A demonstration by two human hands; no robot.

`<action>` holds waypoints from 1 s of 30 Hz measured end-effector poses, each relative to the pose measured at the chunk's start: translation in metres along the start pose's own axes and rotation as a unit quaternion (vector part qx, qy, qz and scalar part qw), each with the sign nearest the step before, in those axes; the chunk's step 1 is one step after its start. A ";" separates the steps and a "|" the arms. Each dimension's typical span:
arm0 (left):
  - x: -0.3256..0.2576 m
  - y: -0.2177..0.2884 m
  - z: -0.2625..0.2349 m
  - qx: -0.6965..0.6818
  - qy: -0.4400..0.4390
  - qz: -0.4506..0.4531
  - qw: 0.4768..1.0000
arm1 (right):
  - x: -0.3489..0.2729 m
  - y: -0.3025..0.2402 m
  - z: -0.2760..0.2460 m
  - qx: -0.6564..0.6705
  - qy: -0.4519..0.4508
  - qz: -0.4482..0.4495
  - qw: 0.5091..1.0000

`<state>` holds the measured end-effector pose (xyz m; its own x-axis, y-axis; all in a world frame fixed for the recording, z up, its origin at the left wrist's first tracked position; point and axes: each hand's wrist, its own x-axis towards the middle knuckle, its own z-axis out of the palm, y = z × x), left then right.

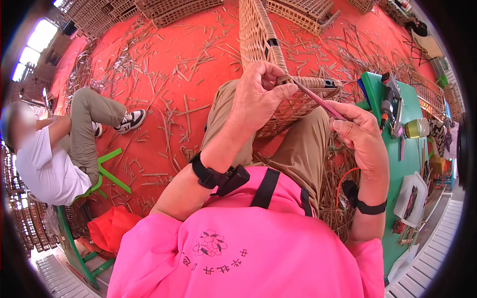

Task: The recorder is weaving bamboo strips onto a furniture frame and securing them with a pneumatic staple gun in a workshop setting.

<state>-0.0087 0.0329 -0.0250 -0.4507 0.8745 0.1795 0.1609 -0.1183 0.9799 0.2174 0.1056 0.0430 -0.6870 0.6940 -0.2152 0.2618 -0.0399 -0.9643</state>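
Note:
A woven tan wicker basket point(256, 37) with black clips on its edges rests at my knees, one panel rising away from me and another reaching right. My left hand point(258, 97) is closed at the corner where these edges meet, thumb and forefinger pinching there; the exact grip is partly hidden. A flat reddish strip point(318, 99) runs from that corner down to my right hand point(360, 130), which pinches its near end between thumb and fingers. The strip looks pulled straight between the two hands.
At right a green table point(410, 144) holds a power tool point(387, 107), a jar of yellowish liquid point(416, 128) and a white tray point(411, 198). Cane scraps litter the red floor point(164, 119). A seated person point(54, 164) is at left; wicker pieces point(174, 10) stand beyond.

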 end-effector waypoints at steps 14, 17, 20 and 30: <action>0.002 0.016 0.004 -0.027 0.025 -0.034 0.999 | -0.038 0.009 -0.011 0.162 0.060 0.049 0.984; 0.004 0.007 0.008 -0.017 0.044 -0.014 0.999 | -0.045 0.012 -0.010 0.173 0.072 0.014 0.982; 0.003 0.000 0.013 0.010 0.061 0.023 0.998 | -0.046 0.016 -0.007 0.187 0.079 0.028 0.979; 0.013 -0.023 0.010 -0.023 0.088 0.093 0.992 | -0.047 0.037 0.013 0.173 0.112 -0.005 0.979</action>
<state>-0.0097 0.0514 -0.0460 -0.5632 0.7409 0.3659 0.2175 -0.2942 0.9307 0.2500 0.0622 0.0153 -0.5125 0.8343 -0.2032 -0.0162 -0.2460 -0.9691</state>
